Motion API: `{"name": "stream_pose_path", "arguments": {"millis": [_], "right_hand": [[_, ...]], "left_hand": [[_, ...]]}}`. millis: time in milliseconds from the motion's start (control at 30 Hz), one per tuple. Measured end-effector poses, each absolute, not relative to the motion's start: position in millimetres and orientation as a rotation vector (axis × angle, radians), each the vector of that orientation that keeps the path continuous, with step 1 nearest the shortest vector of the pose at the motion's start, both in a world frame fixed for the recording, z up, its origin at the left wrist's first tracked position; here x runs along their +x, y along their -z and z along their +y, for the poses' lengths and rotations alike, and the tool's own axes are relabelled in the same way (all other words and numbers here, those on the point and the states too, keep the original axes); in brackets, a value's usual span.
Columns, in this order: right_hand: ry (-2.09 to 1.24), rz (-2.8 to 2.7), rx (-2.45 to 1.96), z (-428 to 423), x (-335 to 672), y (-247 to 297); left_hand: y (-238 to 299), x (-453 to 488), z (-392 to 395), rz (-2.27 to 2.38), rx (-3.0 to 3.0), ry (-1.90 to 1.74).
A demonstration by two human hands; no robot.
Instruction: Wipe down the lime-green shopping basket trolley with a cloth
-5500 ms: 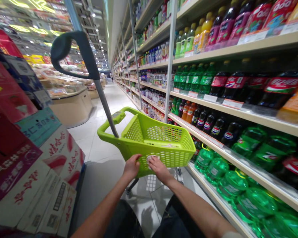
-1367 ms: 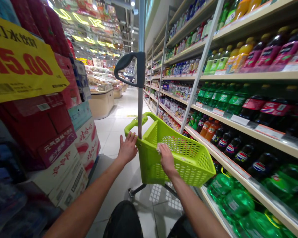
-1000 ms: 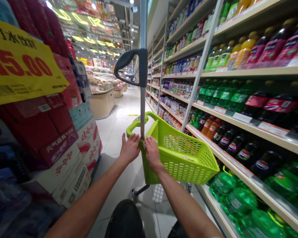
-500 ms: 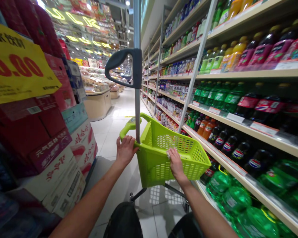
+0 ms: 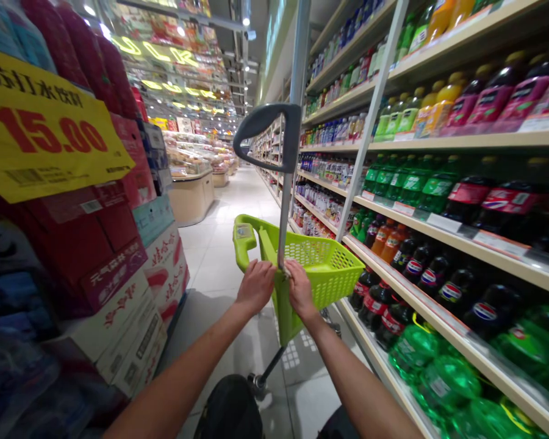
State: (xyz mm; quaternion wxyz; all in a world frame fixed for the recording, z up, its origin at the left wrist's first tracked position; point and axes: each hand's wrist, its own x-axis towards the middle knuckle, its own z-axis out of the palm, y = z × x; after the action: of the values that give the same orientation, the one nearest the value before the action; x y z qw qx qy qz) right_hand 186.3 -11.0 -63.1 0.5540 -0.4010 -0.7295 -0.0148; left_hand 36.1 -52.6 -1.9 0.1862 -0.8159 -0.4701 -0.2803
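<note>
the left hand (image 5: 257, 286) and the right hand (image 5: 301, 291) are bare, and so are the forearms (image 5: 204, 366) as far as they show. dark, nearly black trousers (image 5: 232, 410) cover the knees (image 5: 231, 390), the left one a rounded dome; finer detail is too dim to make out.

Where I am: supermarket; right, long cream shelves (image 5: 462, 142), green plastic bottles (image 5: 414, 179); near left, rectangular yellow price sign (image 5: 50, 131).

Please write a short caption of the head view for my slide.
Beside shelves of bottled drinks: left hand on a green cart, right hand holding a pale wad near its pole.
</note>
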Motion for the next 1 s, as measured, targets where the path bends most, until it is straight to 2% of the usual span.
{"name": "stream_pose_path", "arguments": {"millis": [167,300,533,700,833,1000], "right_hand": [[0.045,-1.671,-0.983,-21.3,209.1,68.3],[0.071,-1.637,-0.928,-44.0,190.7,56.1],[0.093,-1.676,-0.908,-44.5,196.7,8.3],[0.014,-1.703,-1.094,-36.0,233.4,-0.4],[0.076,-1.693,-1.205,-41.0,234.4,-4.6],[0.173,-1.881,-1.147,-41.4,189.1,-12.5]], "left_hand": [[-0.4,12.9,-44.4,-1.440,-2.179,1.041],[5.2,24.4,-45.0,-1.379,-2.255,1.116],[2.6,37.7,-49.7,-1.181,-2.516,1.075],[-0.8,22.1,-19.0,-1.678,-2.150,1.128],[3.8,29.3,-13.3,-1.656,-2.152,1.106],[8.2,38.2,-22.4,-1.579,-2.170,1.133]]}}
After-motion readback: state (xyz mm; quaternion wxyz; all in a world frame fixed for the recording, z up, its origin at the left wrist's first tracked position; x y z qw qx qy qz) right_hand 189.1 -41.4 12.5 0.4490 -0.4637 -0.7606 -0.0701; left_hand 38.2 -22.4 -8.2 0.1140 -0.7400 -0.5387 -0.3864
